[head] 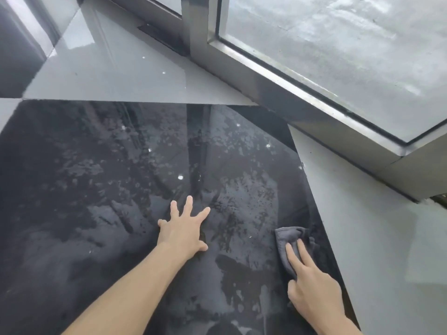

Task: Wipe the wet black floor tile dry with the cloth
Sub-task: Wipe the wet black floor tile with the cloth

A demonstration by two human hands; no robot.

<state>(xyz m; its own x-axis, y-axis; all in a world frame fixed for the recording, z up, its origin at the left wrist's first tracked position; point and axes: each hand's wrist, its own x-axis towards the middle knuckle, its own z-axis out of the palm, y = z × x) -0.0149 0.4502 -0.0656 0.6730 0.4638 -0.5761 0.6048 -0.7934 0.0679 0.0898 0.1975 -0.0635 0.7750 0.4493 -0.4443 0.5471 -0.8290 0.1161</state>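
Floor inventory, listed from your left to your right.

Grey floor tile (125, 76): glossy and pale, lying beyond the far edge of the dark one and running up to the door track.

Black floor tile (96, 189): fills the middle of your view. Its surface shows blotchy wet patches, streaks and scattered droplets over nearly all of it, with bright specks here and there.

Your left hand (182, 229): laid flat on the black tile near its middle, fingers straight and spread, palm down. It holds nothing; the grip is open, only pressing on the wet surface.

Cloth (291, 241): dark grey, bunched, lying on the black tile close to that tile's right edge. Part of it is covered by your right hand.

Your right hand (312, 286): on top of the cloth, fingers extended over it and pressing it down against the tile. Whether the thumb curls under the fabric cannot be told.

Light floor strip (377, 250): pale surface just beside the black tile's right edge.

Metal door frame (290, 93): silver, with a clouded glass pane (338, 44) set in it, at your upper right.
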